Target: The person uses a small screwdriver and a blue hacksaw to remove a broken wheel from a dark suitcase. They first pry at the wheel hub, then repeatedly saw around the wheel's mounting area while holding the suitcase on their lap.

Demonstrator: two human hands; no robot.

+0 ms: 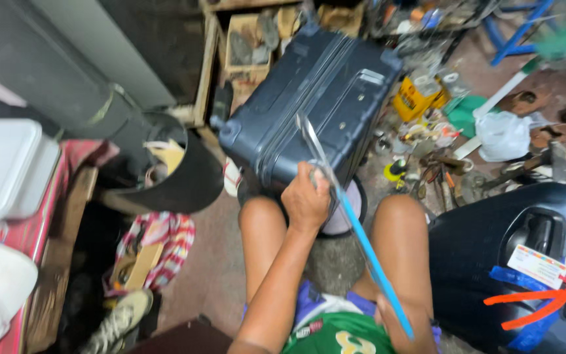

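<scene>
Green shirt cloth (339, 337) sits closest, low in the view, with two bare knees sticking out past it. One hand (306, 200) shows, and its arm comes up from the person's left side, so it looks like the left hand. Its fingers (314, 176) are curled tight around a long thin metal strip (310, 141) with a blue end (375, 269). That strip is flat and shiny near the top, and the blue part runs back down toward the shirt. No right hand can be seen.

Just past the hand stands one dark blue suitcase (316, 98). It is hard and smooth, with ridges and rounded corners, and it leans a bit. The metal tip lies across its front side. It stands on the floor between the knees.

One more dark case (486, 262) lies on the right, with orange straps (532, 301) and a paper tag (537, 265). One black round bin (178, 174) is on the left. Lots of small tools (440, 174) are spread on the floor behind, so room there is tight. A bit of bare floor (214, 262) shows left of the knees.
</scene>
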